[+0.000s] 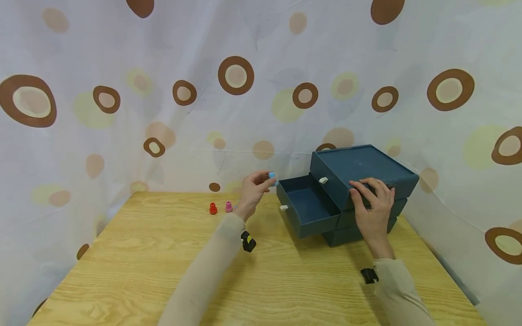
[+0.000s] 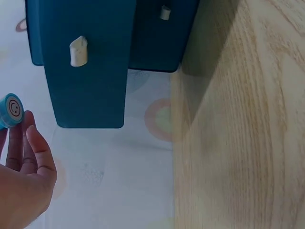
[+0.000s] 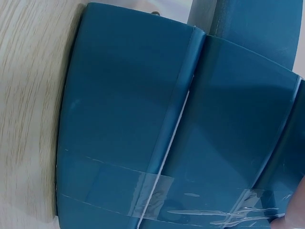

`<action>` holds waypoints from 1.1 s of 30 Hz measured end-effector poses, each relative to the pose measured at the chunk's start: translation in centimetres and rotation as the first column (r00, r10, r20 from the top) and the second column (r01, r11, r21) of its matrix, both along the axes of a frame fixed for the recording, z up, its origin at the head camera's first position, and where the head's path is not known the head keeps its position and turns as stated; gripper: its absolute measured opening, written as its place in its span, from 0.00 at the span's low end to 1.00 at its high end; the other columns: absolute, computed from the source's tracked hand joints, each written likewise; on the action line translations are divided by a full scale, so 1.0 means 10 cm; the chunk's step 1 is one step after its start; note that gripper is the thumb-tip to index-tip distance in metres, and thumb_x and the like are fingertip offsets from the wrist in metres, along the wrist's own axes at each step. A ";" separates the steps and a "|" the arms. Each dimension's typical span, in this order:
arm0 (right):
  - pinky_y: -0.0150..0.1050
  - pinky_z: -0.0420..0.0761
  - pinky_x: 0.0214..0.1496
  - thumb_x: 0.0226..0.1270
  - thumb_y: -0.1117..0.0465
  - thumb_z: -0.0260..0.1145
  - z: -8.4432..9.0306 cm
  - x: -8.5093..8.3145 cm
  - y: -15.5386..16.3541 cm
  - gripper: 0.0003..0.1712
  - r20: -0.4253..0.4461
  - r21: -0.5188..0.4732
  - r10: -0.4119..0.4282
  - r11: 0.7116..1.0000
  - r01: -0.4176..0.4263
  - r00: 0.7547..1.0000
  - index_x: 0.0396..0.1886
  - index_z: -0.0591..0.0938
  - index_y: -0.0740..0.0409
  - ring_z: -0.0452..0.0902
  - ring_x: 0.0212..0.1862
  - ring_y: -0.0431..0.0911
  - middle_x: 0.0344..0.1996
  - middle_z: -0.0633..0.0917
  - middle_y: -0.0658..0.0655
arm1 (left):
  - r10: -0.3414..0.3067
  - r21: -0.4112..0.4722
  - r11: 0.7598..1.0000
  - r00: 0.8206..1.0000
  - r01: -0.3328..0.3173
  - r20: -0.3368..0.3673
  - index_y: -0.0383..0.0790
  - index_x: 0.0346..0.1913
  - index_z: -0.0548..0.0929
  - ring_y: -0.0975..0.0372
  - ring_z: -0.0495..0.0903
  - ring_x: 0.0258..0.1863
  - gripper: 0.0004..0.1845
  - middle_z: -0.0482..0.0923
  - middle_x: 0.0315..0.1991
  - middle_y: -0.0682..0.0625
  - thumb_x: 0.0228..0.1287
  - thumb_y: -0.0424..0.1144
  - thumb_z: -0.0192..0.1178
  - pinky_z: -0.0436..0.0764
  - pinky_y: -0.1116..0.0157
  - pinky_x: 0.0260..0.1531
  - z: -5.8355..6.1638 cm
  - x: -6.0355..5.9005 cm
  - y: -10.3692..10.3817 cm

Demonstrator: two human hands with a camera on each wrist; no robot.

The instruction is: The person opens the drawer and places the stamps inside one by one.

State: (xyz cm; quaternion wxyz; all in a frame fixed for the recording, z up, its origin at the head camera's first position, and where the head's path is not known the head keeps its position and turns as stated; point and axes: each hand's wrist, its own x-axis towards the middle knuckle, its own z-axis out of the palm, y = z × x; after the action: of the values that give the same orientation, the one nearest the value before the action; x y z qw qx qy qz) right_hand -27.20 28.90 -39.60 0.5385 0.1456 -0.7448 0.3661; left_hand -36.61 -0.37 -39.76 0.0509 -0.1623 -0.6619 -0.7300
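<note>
My left hand (image 1: 252,192) pinches a small light-blue stamp (image 1: 273,178) between thumb and fingers, just left of the pulled-out drawer (image 1: 302,228). In the left wrist view a smiley face shows on the end of the stamp (image 2: 14,110). The dark blue drawer unit (image 1: 363,165) has three stacked tiers, and its middle drawer stands open toward the left. On the unit's top, along the near edge, rests my right hand (image 1: 374,208), its fingers spread. Only a fingertip (image 3: 293,210) of it appears in the right wrist view.
A red stamp (image 1: 213,208) and a pink one (image 1: 229,207) stand near the table's back edge, left of my left hand. Behind the wooden table (image 1: 134,253) hangs a patterned curtain (image 1: 261,122). White pull tabs (image 1: 323,180) stick out from the drawer fronts.
</note>
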 end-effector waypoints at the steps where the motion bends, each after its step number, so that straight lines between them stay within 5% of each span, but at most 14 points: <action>1: 0.67 0.34 0.74 0.61 0.65 0.71 0.00 0.00 0.00 0.10 0.000 0.006 -0.004 1.000 0.004 1.000 0.43 0.89 0.61 0.69 0.61 0.61 0.47 0.82 0.67 | -0.004 -0.005 1.000 1.000 0.004 -0.008 0.37 0.53 0.84 0.66 0.81 0.38 0.15 0.83 0.49 0.41 0.65 0.38 0.65 0.81 0.63 0.41 0.00 0.00 0.03; 15: 0.64 0.35 0.75 0.66 0.58 0.69 0.01 0.01 0.02 0.11 -0.004 0.011 -0.010 1.000 0.011 1.000 0.44 0.89 0.58 0.69 0.62 0.59 0.48 0.82 0.64 | -0.029 -0.110 0.994 0.995 0.018 -0.100 0.44 0.52 0.85 0.59 0.83 0.44 0.16 0.84 0.45 0.46 0.62 0.40 0.69 0.82 0.63 0.47 0.05 -0.07 0.34; 33: 0.68 0.34 0.74 0.60 0.68 0.70 -0.01 -0.01 -0.01 0.10 -0.009 -0.004 -0.024 1.000 0.024 1.000 0.42 0.88 0.63 0.69 0.60 0.63 0.47 0.81 0.68 | -0.026 -0.192 0.981 0.985 -0.008 -0.169 0.41 0.53 0.85 0.61 0.83 0.42 0.15 0.85 0.45 0.46 0.63 0.37 0.67 0.82 0.66 0.43 0.08 -0.14 0.53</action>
State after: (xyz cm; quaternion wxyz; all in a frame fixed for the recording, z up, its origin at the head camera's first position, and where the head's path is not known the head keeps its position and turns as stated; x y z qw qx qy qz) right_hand -27.32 28.85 -39.67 0.5465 0.1375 -0.7433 0.3604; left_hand -37.99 4.89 -38.98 0.0882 -0.2315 -0.7217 -0.6464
